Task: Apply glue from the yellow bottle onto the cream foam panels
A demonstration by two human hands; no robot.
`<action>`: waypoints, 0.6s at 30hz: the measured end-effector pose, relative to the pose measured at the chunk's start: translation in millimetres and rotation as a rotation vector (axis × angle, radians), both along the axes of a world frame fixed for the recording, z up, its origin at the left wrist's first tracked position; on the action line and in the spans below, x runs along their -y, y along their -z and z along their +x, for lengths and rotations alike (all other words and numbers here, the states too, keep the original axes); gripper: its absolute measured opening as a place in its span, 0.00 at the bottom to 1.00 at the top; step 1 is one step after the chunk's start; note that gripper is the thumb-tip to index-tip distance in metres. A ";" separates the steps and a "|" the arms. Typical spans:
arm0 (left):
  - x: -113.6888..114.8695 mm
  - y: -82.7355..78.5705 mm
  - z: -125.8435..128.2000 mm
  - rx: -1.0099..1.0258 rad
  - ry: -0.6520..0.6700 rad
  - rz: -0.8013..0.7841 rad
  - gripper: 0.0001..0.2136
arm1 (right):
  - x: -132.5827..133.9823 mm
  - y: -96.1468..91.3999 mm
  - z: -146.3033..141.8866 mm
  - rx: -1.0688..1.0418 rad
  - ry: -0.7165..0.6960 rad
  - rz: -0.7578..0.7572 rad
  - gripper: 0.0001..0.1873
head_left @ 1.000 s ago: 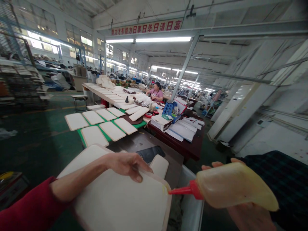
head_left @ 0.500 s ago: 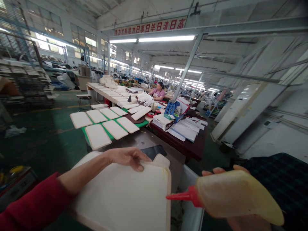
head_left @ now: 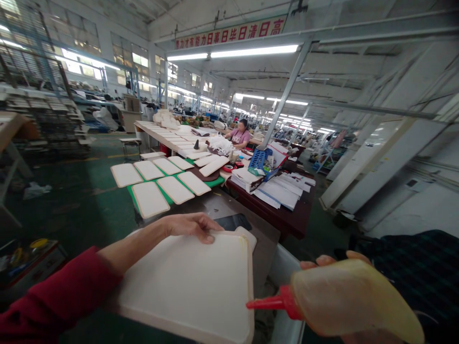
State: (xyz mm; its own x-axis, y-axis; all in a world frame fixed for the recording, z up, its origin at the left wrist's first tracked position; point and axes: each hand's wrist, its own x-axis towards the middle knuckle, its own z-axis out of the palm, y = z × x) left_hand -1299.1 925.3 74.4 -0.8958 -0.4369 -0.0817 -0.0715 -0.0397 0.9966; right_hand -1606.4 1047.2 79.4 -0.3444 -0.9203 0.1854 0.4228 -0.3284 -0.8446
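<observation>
My left hand point(head_left: 191, 226) grips the far edge of a white panel point(head_left: 182, 282) with rounded corners and a beige border, thumb on top. My right hand point(head_left: 324, 261), mostly hidden behind it, is wrapped round a cloudy yellowish glue bottle point(head_left: 347, 298), which lies almost level. Its red nozzle point(head_left: 267, 303) points left, with the tip at the panel's right border. A thin yellowish streak of glue point(head_left: 244, 246) runs along that border from the far right corner. Another pale panel point(head_left: 249, 237) peeks out behind that corner.
Ahead, several white panels point(head_left: 175, 189) lie in rows on a green-topped table point(head_left: 215, 183). Papers point(head_left: 279, 191) and a blue basket point(head_left: 257, 160) sit on a dark red table point(head_left: 297, 222). A person point(head_left: 241, 135) sits farther back. A black object point(head_left: 234, 221) lies on the grey surface.
The nozzle tip has slid along the panel's right border towards me, and the glue streak looks longer. The panel has turned slightly in my left hand's grip. The camera view has shifted slightly.
</observation>
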 end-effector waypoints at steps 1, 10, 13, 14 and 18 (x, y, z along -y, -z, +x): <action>1.4 1.4 0.3 0.001 -0.007 0.005 0.22 | -1.0 -1.2 1.5 0.015 0.031 0.031 0.20; 11.8 16.2 7.2 -0.022 -0.119 0.058 0.22 | 5.2 29.8 -32.9 0.061 -0.107 -0.044 0.29; 15.0 21.6 9.3 -0.050 -0.175 0.085 0.19 | 1.4 35.2 -34.7 0.025 -0.103 -0.118 0.32; 15.7 23.4 9.6 -0.057 -0.192 0.097 0.19 | 0.7 35.9 -33.7 0.006 -0.084 -0.150 0.32; 17.7 31.7 9.0 -0.108 -0.252 0.150 0.21 | 6.8 47.5 -36.4 0.007 0.029 -0.170 0.23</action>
